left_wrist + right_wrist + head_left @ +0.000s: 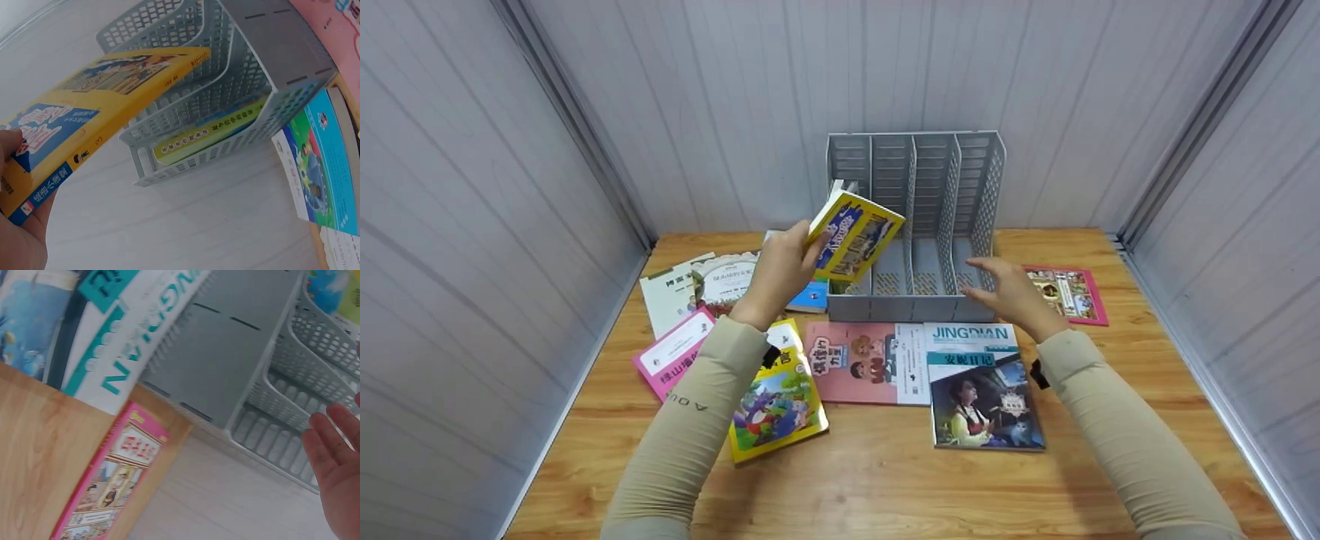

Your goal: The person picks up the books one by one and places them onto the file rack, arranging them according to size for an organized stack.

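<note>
My left hand [784, 271] grips a yellow book [858, 237] by one end, thumb on its cover, and holds it tilted over the left part of a grey magazine rack [913, 307]. Its yellow spine with a blue label faces the left wrist camera. Inside the rack's leftmost compartment stands a green-spined book [208, 135]. My right hand [1011, 291] is at the rack's front right corner, fingers apart and holding nothing. In the right wrist view its fingers overlap the rack's compartments.
Left of the rack lie a pink book [679, 352], a yellow picture book [780, 405], pale books [667, 292] and a blue book [323, 157]. In front are a salmon book [855, 367] and a teal-titled book [986, 397]. A pink-edged book [1072, 294] lies right. Panel walls [720, 112] surround the table.
</note>
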A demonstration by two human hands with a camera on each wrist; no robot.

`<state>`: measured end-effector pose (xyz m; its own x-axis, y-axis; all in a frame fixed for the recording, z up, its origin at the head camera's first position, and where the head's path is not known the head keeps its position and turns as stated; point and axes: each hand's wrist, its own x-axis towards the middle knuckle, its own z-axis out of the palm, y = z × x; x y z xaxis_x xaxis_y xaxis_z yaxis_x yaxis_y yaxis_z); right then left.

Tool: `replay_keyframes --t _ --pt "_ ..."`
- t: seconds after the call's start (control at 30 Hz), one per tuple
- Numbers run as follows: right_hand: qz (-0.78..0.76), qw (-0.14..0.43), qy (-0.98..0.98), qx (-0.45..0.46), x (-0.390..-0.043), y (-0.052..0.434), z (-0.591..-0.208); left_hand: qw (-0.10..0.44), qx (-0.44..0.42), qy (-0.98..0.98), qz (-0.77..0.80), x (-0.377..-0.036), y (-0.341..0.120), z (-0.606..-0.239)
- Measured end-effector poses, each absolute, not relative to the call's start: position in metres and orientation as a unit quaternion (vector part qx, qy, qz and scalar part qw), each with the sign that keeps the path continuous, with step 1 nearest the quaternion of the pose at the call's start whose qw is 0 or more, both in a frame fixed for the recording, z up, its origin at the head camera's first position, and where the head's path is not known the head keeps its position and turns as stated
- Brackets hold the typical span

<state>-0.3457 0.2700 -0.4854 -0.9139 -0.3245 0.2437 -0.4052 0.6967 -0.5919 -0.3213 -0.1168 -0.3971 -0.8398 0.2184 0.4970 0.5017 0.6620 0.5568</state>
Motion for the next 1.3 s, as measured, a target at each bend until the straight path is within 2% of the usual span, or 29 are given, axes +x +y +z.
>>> replay_keyframes --t 0.43,0.77,1.1,1.3 --pt "0.245 -0.005 -0.951 0.189 -0.352 0.258 -0.528 0.228 -0.097 -0.911 -0.331 -0.332 -0.097 -0.41" --pt "0.192 -0.011 -0.964 0.185 -0.359 0.248 -0.537 0.215 -0.019 -0.932 -0.292 -0.352 -0.076 -0.415" --pt "0.206 0.002 -0.963 0.175 -0.362 0.245 -0.537 0.224 -0.007 -0.94 -0.256 -0.373 -0.062 -0.439" --pt "0.212 0.004 -0.961 0.177 -0.364 0.245 -0.537 0.243 -0.031 -0.947 -0.207 -0.38 -0.052 -0.459"
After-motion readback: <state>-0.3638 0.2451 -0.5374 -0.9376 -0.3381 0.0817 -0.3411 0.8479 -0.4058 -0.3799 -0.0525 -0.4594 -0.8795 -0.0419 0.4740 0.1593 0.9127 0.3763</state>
